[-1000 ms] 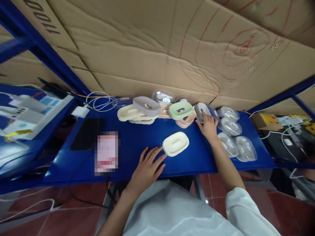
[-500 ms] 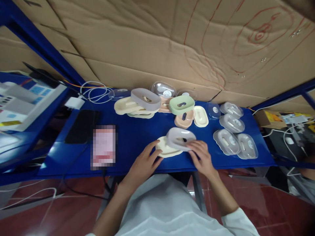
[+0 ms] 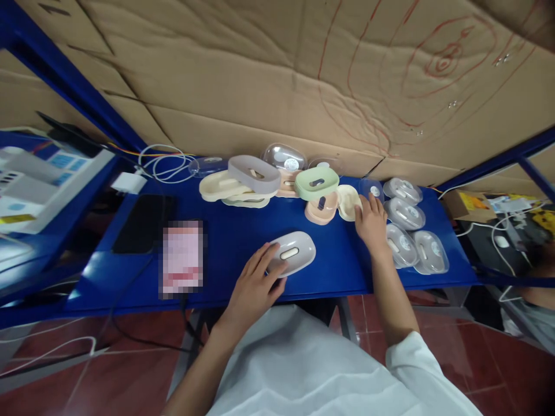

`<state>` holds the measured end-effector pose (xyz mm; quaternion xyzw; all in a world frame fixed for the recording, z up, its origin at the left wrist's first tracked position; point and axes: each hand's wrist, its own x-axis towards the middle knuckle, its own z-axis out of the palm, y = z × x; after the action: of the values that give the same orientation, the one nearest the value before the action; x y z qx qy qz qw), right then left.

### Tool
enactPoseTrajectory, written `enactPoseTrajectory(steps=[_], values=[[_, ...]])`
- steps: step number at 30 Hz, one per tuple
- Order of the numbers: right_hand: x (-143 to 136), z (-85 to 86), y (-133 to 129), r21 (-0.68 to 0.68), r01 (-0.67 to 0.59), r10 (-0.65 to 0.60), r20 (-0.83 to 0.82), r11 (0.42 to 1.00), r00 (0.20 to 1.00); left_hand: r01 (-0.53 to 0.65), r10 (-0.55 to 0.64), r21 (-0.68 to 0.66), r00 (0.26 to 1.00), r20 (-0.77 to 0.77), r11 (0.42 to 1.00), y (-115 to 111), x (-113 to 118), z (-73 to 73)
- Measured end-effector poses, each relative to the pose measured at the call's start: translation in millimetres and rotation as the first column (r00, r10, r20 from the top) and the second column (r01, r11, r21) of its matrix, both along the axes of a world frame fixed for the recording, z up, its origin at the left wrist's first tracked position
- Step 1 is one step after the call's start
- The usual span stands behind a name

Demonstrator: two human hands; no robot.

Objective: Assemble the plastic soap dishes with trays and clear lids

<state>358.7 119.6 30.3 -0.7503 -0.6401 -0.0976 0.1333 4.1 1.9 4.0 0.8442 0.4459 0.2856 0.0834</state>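
Note:
At the front of the table, a grey oval soap dish (image 3: 304, 252) rests on a cream base whose raised bar shows through its slot. My left hand (image 3: 255, 281) grips its left end, fingers over the rim and thumb at the near side. My right hand (image 3: 372, 222) reaches to the back right, fingers apart, over the near edge of a clear lid (image 3: 368, 187). Whether the fingertips touch that lid I cannot tell. Just left of them lies a cream base (image 3: 347, 203). A green dish (image 3: 317, 183) sits above a peach one (image 3: 319, 209).
Several lidded soap dishes (image 3: 405, 214) stand at the right. Another grey dish (image 3: 255, 172) lies on cream bases (image 3: 219, 186) at the back, near a clear lid (image 3: 284, 157). At the left are a dark flat device (image 3: 141, 222), a white adapter (image 3: 129, 182) and coiled cable (image 3: 162, 163).
The grey dish has come down onto the cream base under my left hand. My right hand has let go of it and moved back and right to the clear lid.

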Motion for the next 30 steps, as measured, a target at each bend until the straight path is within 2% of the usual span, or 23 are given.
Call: enactPoseTrajectory(steps=[4,10,15,19,26,28,30], values=[[14,-3.8,38,-0.019,0.164,-0.163,0.038,0.986,0.986,-0.039,0.039,0.012,0.999,0.01,0.999,0,-1,0.2],[31,-10.6,60,-0.004,0.298,-0.297,-0.057,0.955,0.953,-0.092,0.096,-0.054,0.992,0.076,0.994,2,-10,-6.0],[56,-9.1,78,-0.136,0.261,-0.287,-0.23,0.956,0.93,-0.056,0.074,-0.125,0.986,0.15,0.991,3,-11,-8.6],[64,-9.3,91,-0.149,0.285,-0.319,-0.307,0.947,0.897,-0.059,0.088,-0.145,0.975,0.206,0.988,1,-13,-10.8],[46,-9.7,88,-0.165,0.305,-0.339,-0.251,0.938,0.906,-0.051,0.085,-0.161,0.974,0.212,0.986,0,-13,-10.4],[40,-2.2,78,-0.154,0.263,-0.294,-0.241,0.953,0.925,-0.049,0.087,-0.177,0.972,0.216,0.983,0,-14,-10.4],[31,8.1,56,-0.052,0.158,-0.166,-0.246,0.986,0.955,-0.048,0.096,-0.207,0.969,0.226,0.977,0,-15,-10.6]])
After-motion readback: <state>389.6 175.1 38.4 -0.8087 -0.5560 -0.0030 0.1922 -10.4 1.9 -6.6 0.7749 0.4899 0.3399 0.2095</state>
